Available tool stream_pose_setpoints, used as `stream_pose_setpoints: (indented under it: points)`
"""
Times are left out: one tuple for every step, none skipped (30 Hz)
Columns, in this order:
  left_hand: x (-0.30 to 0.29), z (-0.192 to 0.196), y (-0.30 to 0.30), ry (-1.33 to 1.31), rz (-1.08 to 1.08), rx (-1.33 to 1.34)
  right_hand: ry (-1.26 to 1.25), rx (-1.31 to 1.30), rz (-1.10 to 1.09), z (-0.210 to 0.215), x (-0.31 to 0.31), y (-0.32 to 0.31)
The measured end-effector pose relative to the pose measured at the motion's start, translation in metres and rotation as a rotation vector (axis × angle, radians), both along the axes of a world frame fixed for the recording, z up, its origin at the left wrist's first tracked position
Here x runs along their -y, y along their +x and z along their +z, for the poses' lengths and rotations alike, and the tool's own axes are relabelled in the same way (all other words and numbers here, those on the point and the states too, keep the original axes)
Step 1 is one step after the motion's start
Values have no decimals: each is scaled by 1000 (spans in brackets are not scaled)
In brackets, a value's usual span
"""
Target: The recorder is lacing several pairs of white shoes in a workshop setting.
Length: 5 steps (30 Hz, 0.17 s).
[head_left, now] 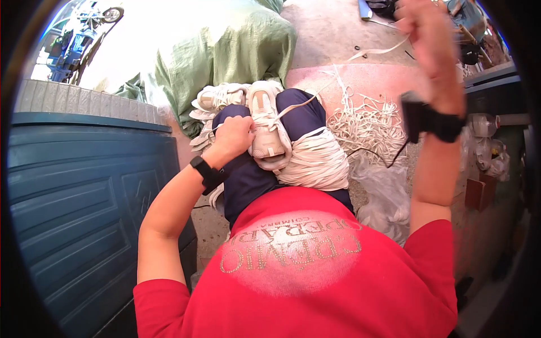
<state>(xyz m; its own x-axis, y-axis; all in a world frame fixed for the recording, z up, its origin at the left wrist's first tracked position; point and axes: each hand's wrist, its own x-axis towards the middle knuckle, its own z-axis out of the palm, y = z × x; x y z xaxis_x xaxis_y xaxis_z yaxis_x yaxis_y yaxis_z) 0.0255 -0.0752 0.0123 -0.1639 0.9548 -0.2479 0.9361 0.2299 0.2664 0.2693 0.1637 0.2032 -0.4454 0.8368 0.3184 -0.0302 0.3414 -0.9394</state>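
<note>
A: Entry, head view. Left hand point(235, 137) sits just left of centre, fingers curled down on the cream-white shoe point(266, 125) that rests on the lap, sole side along the thigh. The shoe lies at about 12 o'clock from the red shirt point(315, 270), on dark blue trousers point(248, 186).

B: Right hand?

A: Right hand point(431, 39) is raised at 1 o'clock, near the top rim, blurred. Fingers look closed around a white lace point(360, 56) that runs taut from the shoe up to that hand. A black strap with a small box point(424, 119) is on the right wrist; a black watch point(206, 172) is on the left.

B: What surrounds the shoe?

A: A bundle of white laces point(318, 160) lies on the right thigh, touching the shoe's right side. More pale shoes point(217, 98) are piled just beyond the left knee at 11 o'clock. Loose white strips point(366, 115) lie scattered on the ground at 2 o'clock from the shoe. A green cloth sack point(236, 50) stands beyond at 12 o'clock. A blue panelled door point(84, 197) fills the 9 o'clock side. A clear plastic bag point(383, 197) lies by the right hip.
</note>
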Motion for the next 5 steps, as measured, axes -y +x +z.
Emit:
stream_pose_setpoints:
  points:
    - [10, 0, 2, 110, -18, -90, 192, 79, 142, -54, 1, -14]
    - [15, -3, 4, 105, -8, -88, -91, 129, 143, -68, 36, -41]
    - [12, -3, 12, 104, -50, -162, -174, 217, 185, -96, 50, -50]
    - [9, -3, 18, 100, -90, -241, -67, 442, 272, -129, 57, -61]
    - [13, -3, 16, 77, -93, -279, -68, 440, 282, -131, 56, -64]
